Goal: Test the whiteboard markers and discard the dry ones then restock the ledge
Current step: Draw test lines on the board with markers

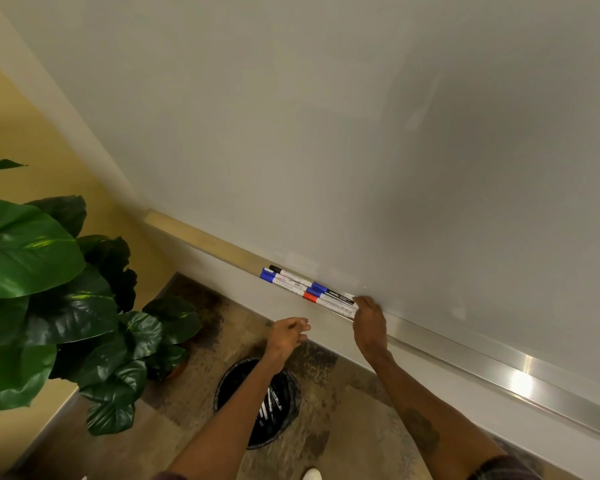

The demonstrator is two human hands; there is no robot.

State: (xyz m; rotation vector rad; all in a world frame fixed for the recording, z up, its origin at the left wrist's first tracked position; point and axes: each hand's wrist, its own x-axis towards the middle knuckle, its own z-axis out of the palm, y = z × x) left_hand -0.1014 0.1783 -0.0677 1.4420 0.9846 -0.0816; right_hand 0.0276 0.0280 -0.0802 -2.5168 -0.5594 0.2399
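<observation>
Resting at the ledge's (465,351) front edge, right hand (369,323) touched markers' (291,282) ends, grip indiscernible; left hand (286,336) released; one red-capped marker (310,297).

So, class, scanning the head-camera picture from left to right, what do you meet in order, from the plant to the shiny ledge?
The leafy plant → left hand → right hand → bright glare on the metal ledge. The markers and the bin overlap the left hand, so they are left out.
</observation>
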